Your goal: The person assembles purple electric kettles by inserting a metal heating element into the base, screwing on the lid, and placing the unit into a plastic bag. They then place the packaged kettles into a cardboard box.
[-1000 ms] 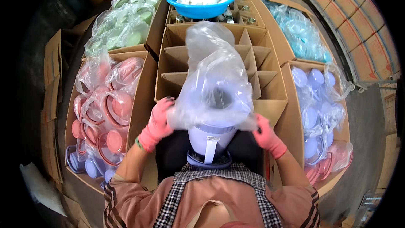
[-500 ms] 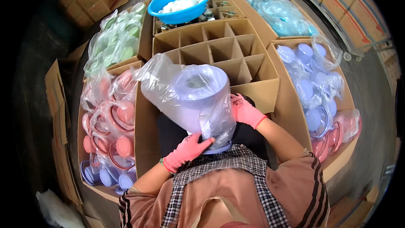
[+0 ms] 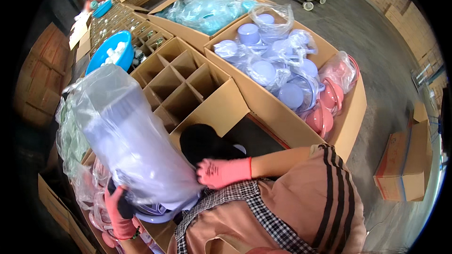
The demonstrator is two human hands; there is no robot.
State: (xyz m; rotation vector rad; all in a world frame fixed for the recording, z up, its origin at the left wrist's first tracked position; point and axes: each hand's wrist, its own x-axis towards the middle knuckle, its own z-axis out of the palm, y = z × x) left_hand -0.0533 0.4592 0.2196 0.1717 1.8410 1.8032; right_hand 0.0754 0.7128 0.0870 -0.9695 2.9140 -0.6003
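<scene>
A tall lavender plastic vessel (image 3: pixel 136 136) in a loose clear plastic bag (image 3: pixel 96 91) leans over my lap, its top tipped to the left. Near its base shows a lavender rim (image 3: pixel 157 217). My left hand (image 3: pixel 120 209), in a pink glove with a dark palm, is closed against the lower left side, thumb on the bag; some fingers are hidden behind it. My right hand (image 3: pixel 223 172), also pink-gloved, has curled fingers at the bag's lower right edge, seemingly pinching the plastic. Ahead stands a carton with cardboard dividers (image 3: pixel 188 89); the cells I can see hold nothing.
A box of bagged lavender and pink parts (image 3: pixel 292 75) stands at right, with a box of bagged turquoise parts (image 3: pixel 207 11) beyond. A blue basin (image 3: pixel 113 54) of white pieces sits over filled cartons. Bagged green parts (image 3: pixel 73 131) and pink parts (image 3: pixel 96 207) lie left. A closed carton (image 3: pixel 402 160) stands far right.
The view has swung to the right. The bagged vessel has tipped over to the left, showing its long side. My left hand has shifted to its lower left, my right hand toward its base.
</scene>
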